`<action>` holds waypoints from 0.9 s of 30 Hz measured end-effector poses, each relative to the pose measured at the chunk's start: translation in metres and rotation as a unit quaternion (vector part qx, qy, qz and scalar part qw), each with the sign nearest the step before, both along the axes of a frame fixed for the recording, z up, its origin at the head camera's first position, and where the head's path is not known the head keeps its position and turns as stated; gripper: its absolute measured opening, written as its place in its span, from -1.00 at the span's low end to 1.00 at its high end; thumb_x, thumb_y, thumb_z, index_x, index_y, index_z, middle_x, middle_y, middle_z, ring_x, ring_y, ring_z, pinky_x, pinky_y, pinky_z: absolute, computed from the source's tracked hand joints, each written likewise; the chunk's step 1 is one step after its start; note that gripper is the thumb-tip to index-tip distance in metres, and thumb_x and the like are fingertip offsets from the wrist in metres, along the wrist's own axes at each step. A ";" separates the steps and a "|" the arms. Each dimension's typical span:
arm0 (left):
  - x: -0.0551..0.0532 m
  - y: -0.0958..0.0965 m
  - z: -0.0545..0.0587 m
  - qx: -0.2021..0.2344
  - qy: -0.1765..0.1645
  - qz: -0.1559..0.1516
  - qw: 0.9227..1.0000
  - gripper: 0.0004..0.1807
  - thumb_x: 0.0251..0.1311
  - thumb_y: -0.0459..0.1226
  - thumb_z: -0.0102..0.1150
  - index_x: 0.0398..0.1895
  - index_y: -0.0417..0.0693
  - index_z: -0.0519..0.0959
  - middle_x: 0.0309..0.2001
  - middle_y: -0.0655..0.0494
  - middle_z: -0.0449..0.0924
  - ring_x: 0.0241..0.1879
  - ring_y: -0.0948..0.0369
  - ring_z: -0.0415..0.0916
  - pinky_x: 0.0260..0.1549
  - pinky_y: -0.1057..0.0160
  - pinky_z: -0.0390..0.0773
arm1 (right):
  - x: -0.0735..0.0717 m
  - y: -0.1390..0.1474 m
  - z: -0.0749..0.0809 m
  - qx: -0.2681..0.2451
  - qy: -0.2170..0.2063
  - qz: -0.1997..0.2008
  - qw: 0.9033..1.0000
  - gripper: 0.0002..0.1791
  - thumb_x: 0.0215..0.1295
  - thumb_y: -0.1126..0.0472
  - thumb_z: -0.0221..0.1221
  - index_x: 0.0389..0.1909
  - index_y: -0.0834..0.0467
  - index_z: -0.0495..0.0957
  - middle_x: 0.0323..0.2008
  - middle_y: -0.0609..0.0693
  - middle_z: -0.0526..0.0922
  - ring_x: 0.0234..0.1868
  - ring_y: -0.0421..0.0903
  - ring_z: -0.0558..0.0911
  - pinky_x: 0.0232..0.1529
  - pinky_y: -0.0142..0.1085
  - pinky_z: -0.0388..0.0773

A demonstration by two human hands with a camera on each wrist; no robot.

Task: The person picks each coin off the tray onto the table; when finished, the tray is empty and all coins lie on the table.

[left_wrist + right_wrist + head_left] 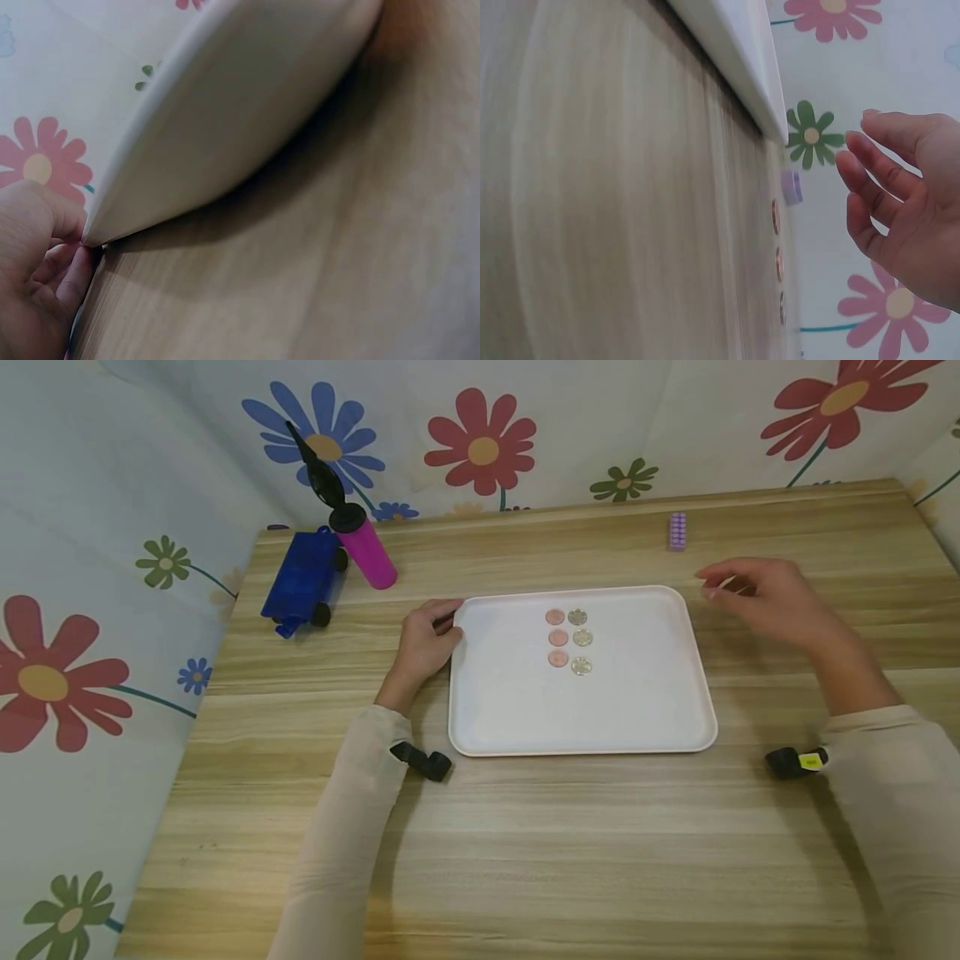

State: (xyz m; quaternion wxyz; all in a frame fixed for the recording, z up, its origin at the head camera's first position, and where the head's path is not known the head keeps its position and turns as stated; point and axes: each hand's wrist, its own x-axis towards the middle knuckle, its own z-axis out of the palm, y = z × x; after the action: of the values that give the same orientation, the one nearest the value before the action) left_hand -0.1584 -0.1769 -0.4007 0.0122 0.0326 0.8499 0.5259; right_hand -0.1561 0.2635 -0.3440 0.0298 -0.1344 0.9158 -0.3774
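A white rectangular tray (pixel 637 710) lies on the wooden table, with coins (pixel 558 637) toward its far side in two columns, reddish on the left and silver or pale gold on the right. My left hand (pixel 426 647) pinches the tray's far left corner; the left wrist view shows the fingers (pixel 71 277) at that rim. To the right of the tray, my right hand (pixel 780 602) hovers over the table, fingers loosely bent and holding nothing. The right wrist view has that hand (pixel 907 191) near a few thin discs (pixel 780 264) seen edge-on on the table.
A purple studded block (pixel 677 532) sits near the table's back edge, beyond the right hand. At the back left stand a blue toy cart (pixel 302 578) with black wheels and a magenta cylinder (pixel 367 556) with a black top. A flowered cloth (pixel 570 427) hangs behind.
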 end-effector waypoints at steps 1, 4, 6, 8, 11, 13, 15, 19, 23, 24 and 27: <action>0.000 0.000 0.000 0.000 0.000 0.000 1.000 -0.52 0.22 -0.52 0.05 0.24 -0.39 0.54 0.25 -0.28 0.55 0.30 -0.07 0.53 0.35 0.13 0.59 | 0.000 -0.003 0.000 -0.002 0.000 0.004 1.000 -0.66 0.44 0.22 0.19 0.14 0.30 0.62 -0.32 -0.61 0.51 -0.25 -0.54 0.47 -0.25 -0.82 0.40; 0.000 0.000 0.000 -0.002 0.001 0.000 1.000 -0.52 0.22 -0.52 0.05 0.24 -0.39 0.54 0.25 -0.28 0.55 0.30 -0.07 0.53 0.35 0.14 0.59 | 0.002 -0.013 0.002 -0.003 -0.006 0.016 1.000 -0.67 0.44 0.24 0.18 0.13 0.29 0.62 -0.22 -0.31 0.66 -0.24 -0.52 0.48 -0.22 -0.81 0.41; 0.000 0.000 0.001 -0.004 0.000 0.000 1.000 -0.52 0.22 -0.52 0.05 0.24 -0.39 0.54 0.25 -0.28 0.55 0.30 -0.07 0.53 0.35 0.15 0.59 | 0.003 -0.020 0.003 0.006 -0.014 0.023 1.000 -0.68 0.45 0.25 0.18 0.13 0.29 0.62 -0.13 -0.04 0.71 -0.24 -0.51 0.48 -0.22 -0.80 0.41; 0.000 0.000 0.001 -0.005 0.000 0.000 1.000 -0.52 0.22 -0.52 0.05 0.24 -0.40 0.54 0.25 -0.28 0.55 0.30 -0.07 0.53 0.35 0.15 0.59 | 0.004 -0.028 0.003 0.013 -0.024 0.032 0.999 -0.68 0.44 0.25 0.18 0.13 0.28 0.63 -0.05 0.19 0.70 -0.25 -0.52 0.47 -0.22 -0.79 0.41; 0.000 0.000 0.001 -0.002 0.000 0.000 1.000 -0.52 0.21 -0.52 0.05 0.24 -0.40 0.54 0.25 -0.29 0.55 0.30 -0.07 0.53 0.35 0.14 0.59 | 0.005 -0.039 0.002 0.026 -0.035 0.043 0.998 -0.68 0.43 0.25 0.20 0.12 0.27 0.64 -0.03 0.26 0.70 -0.26 -0.48 0.48 -0.24 -0.75 0.42; 0.000 0.000 0.000 0.000 0.000 -0.001 1.000 -0.52 0.21 -0.52 0.05 0.24 -0.41 0.54 0.26 -0.29 0.55 0.31 -0.07 0.52 0.35 0.13 0.59 | 0.006 -0.046 0.001 0.031 -0.034 0.055 0.997 -0.69 0.41 0.26 0.21 0.11 0.26 0.65 -0.06 0.24 0.72 -0.24 -0.40 0.51 -0.23 -0.72 0.43; 0.000 0.000 0.000 0.003 0.000 -0.001 1.000 -0.52 0.21 -0.52 0.05 0.24 -0.41 0.54 0.26 -0.29 0.55 0.31 -0.07 0.52 0.36 0.13 0.59 | 0.007 -0.053 -0.001 0.036 -0.032 0.070 0.996 -0.70 0.40 0.28 0.22 0.09 0.25 0.66 -0.08 0.21 0.74 -0.20 -0.27 0.55 -0.22 -0.69 0.46; -0.001 0.000 0.000 0.003 -0.001 0.001 1.000 -0.52 0.21 -0.53 0.05 0.24 -0.40 0.55 0.25 -0.29 0.55 0.30 -0.07 0.53 0.35 0.13 0.60 | 0.008 -0.065 -0.006 0.038 -0.022 0.104 0.994 -0.71 0.36 0.33 0.24 0.07 0.24 0.67 -0.12 0.15 0.76 -0.16 -0.10 0.60 -0.20 -0.62 0.51; 0.000 0.001 0.000 0.002 0.001 0.001 1.000 -0.52 0.21 -0.53 0.05 0.24 -0.40 0.54 0.24 -0.30 0.55 0.29 -0.08 0.53 0.34 0.13 0.61 | 0.009 -0.078 -0.010 0.024 -0.014 0.144 0.989 -0.72 0.34 0.37 0.25 0.05 0.26 0.67 -0.17 0.12 0.77 -0.18 -0.09 0.61 -0.20 -0.56 0.54; 0.000 0.001 0.000 0.003 0.002 0.001 1.000 -0.52 0.21 -0.54 0.05 0.24 -0.41 0.54 0.24 -0.31 0.55 0.29 -0.08 0.53 0.34 0.13 0.61 | 0.010 -0.082 -0.011 0.020 -0.015 0.153 0.988 -0.72 0.34 0.38 0.25 0.05 0.26 0.67 -0.18 0.11 0.77 -0.18 -0.10 0.62 -0.19 -0.56 0.55; 0.000 0.000 0.000 0.003 0.004 -0.001 1.000 -0.52 0.21 -0.54 0.05 0.24 -0.41 0.54 0.24 -0.31 0.55 0.29 -0.09 0.53 0.34 0.13 0.61 | 0.013 -0.092 -0.016 0.003 -0.022 0.180 0.983 -0.73 0.32 0.41 0.25 0.02 0.30 0.67 -0.19 0.13 0.77 -0.20 -0.13 0.63 -0.18 -0.54 0.59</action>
State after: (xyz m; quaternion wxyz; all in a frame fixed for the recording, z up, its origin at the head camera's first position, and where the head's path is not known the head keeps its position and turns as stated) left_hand -0.1588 -0.1765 -0.4010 0.0094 0.0349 0.8481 0.5286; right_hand -0.1434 0.1718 -0.3595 0.1176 -0.2891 0.8767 -0.3661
